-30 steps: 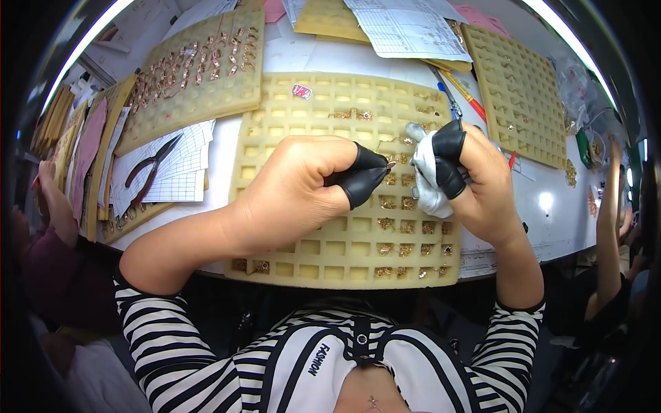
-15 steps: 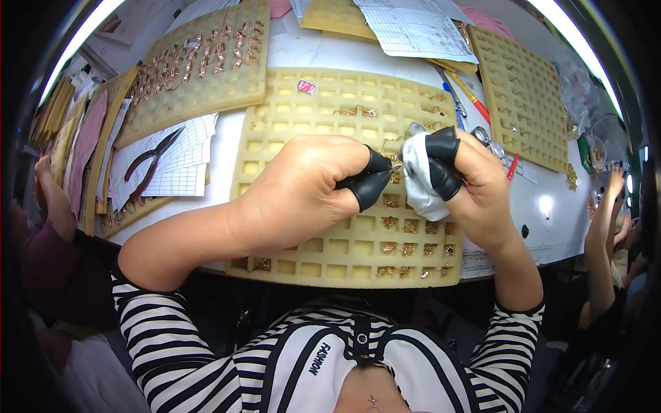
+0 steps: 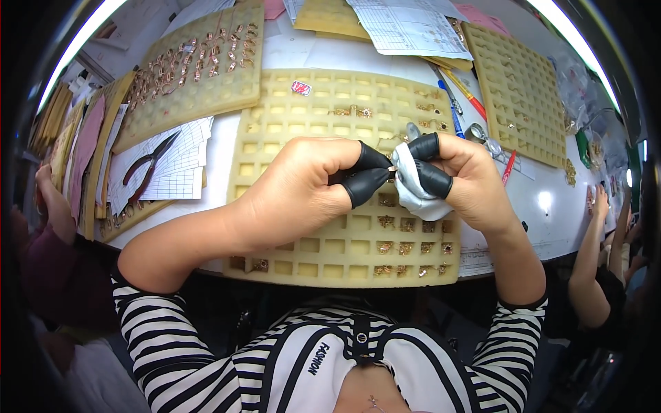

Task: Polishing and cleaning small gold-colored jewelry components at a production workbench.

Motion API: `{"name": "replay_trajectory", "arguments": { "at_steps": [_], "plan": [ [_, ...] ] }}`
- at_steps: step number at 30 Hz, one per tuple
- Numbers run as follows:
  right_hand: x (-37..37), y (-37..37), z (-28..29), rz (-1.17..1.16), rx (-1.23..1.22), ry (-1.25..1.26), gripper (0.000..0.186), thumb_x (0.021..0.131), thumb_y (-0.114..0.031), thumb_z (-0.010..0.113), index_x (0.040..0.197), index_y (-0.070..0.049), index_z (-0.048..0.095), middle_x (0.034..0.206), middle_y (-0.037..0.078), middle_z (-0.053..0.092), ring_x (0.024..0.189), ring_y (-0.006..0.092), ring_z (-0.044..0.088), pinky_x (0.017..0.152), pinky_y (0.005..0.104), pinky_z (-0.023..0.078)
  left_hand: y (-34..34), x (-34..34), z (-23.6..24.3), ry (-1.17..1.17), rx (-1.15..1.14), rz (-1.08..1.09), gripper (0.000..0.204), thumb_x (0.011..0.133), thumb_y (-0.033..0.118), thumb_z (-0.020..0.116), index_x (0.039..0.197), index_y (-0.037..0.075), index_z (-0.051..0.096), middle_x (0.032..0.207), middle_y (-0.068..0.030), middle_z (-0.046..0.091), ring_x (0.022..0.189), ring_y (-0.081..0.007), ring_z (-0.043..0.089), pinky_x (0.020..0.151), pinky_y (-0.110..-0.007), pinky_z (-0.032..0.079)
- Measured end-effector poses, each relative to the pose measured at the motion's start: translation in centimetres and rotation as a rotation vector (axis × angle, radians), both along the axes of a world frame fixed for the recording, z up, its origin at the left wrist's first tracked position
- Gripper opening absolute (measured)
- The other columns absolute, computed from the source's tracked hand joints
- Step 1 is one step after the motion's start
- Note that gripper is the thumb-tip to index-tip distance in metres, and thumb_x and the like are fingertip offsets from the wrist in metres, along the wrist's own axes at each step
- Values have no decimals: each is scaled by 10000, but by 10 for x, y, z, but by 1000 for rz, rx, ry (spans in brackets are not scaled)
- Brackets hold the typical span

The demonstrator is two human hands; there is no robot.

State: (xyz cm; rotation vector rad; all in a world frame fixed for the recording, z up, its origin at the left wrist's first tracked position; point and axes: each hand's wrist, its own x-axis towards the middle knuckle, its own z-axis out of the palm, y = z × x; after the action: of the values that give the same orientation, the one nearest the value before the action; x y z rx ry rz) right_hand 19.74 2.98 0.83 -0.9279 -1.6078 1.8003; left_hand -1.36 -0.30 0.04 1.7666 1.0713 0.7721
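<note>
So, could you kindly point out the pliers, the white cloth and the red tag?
Pliers [image 3: 153, 160], head view: around the pivot.
White cloth [image 3: 413, 191], head view: middle of the fabric.
Red tag [image 3: 301, 87], head view: centre of its face.

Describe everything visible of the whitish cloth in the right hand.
The whitish cloth looks like soft fabric, bunched and creased, its upper tip seemingly greyish. The right hand, wearing black finger covers, pinches it over the yellow gridded tray. Its left edge lies beside the small metallic piece in the left hand; contact unclear.
</note>
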Motion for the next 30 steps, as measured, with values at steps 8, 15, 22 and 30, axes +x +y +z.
{"name": "replay_trajectory", "arguments": {
  "at_steps": [8, 15, 22, 30],
  "plan": [
    [1, 0, 2, 7, 1, 7, 163, 830, 16, 527, 987, 47, 556, 870, 53, 608, 771, 79, 575, 676, 195, 471, 0, 0, -2, -19, 31, -2, 147, 798, 30, 581, 937, 12, 625, 715, -6, 562, 618, -49, 466, 540, -200, 385],
    [2, 0, 1, -7, 21, -107, 165, 826, -2, 540, 986, 34, 556, 845, 55, 616, 747, 73, 574, 637, 191, 466, 0, 1, -1, 13, 79, 9, 147, 784, 25, 589, 926, 12, 628, 728, -34, 588, 625, -69, 497, 546, -211, 402],
    [-5, -7, -2, -53, 942, -294, 175, 684, 16, 618, 851, -18, 576, 713, 96, 516, 624, 231, 520, 545, 298, 425, 0, 2, 3, -168, -326, -22, 185, 850, 88, 553, 1018, 12, 568, 700, 8, 538, 577, -22, 442, 504, -175, 358],
    [0, -3, 0, -69, 1030, -299, 163, 698, 22, 614, 856, -9, 585, 706, 94, 518, 609, 222, 519, 537, 294, 422, 5, 0, 2, -418, -609, 0, 177, 848, 146, 570, 969, 20, 603, 623, 22, 499, 493, -32, 394, 444, -168, 302]
  ]
}}
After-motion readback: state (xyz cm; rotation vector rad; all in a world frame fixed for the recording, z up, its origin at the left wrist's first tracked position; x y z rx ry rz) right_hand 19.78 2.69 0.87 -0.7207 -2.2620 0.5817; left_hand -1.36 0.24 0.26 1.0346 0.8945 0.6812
